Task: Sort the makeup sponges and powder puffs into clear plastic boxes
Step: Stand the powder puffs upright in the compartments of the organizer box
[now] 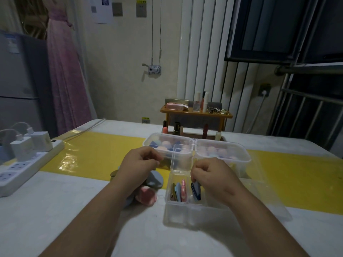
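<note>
A small clear plastic box (185,206) stands open on the table in front of me, its lid raised at the back. Several flat powder puffs (179,191) stand on edge in its left part. My right hand (213,177) pinches a blue puff (196,191) and holds it upright inside the box. My left hand (141,162) hovers to the left with curled fingers; I cannot see anything in them. Beneath it lie a grey-blue puff (155,179) and a pink puff (146,197). Two larger clear boxes (167,141) (222,150) behind hold pink and blue sponges.
A white power strip (24,164) with chargers sits at the table's left edge. A yellow runner (96,154) crosses the table. A small wooden shelf (194,113) with cosmetics stands at the back, with lipsticks below it. A clear lid (269,201) lies to the right.
</note>
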Demonstrator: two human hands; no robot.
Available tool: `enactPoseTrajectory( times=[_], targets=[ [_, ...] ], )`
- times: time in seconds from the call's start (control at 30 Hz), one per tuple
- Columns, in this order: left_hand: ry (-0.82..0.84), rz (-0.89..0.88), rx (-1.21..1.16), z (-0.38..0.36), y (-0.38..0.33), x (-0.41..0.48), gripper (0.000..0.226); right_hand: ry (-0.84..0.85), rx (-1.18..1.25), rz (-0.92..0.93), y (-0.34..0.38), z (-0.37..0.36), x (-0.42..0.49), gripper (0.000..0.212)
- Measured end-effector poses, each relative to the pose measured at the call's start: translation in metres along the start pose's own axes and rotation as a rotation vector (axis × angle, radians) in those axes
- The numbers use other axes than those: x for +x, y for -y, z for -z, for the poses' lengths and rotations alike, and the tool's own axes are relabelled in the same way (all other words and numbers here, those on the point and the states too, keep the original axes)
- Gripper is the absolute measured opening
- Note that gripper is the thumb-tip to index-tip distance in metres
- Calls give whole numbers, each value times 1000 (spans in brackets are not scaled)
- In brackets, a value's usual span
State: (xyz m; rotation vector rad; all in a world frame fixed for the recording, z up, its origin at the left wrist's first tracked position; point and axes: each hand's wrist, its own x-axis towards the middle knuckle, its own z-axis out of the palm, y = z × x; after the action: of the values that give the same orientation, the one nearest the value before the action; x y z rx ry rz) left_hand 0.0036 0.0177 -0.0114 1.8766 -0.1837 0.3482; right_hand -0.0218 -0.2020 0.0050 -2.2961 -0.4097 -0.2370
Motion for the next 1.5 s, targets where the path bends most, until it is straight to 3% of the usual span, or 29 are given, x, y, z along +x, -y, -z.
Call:
enactPoseTrajectory(
  times=[0.6, 0.77, 0.97, 1.07, 1.3, 1.5],
  targets=[
    [-49, 35, -26, 1, 2, 2, 42, 142, -141, -24, 0, -1, -1, 21],
    [-72, 25, 246, 4, 7, 3, 36, 129, -133, -27, 1, -2, -2, 21],
    [100, -164, 789, 1, 9, 3, 11, 89, -153, -14, -1, -3, -1, 20],
    [179, -210, 957, -2, 12, 3, 26, 74, -138, -15, -1, -3, -1, 19],
    [257, -202, 1072, -2, 13, 4, 46, 45, -106, -3, -4, -4, 1, 23],
    [151, -190, 960, -3, 12, 3, 26, 29, -75, 2, -4, -5, 1, 22]
  ],
)
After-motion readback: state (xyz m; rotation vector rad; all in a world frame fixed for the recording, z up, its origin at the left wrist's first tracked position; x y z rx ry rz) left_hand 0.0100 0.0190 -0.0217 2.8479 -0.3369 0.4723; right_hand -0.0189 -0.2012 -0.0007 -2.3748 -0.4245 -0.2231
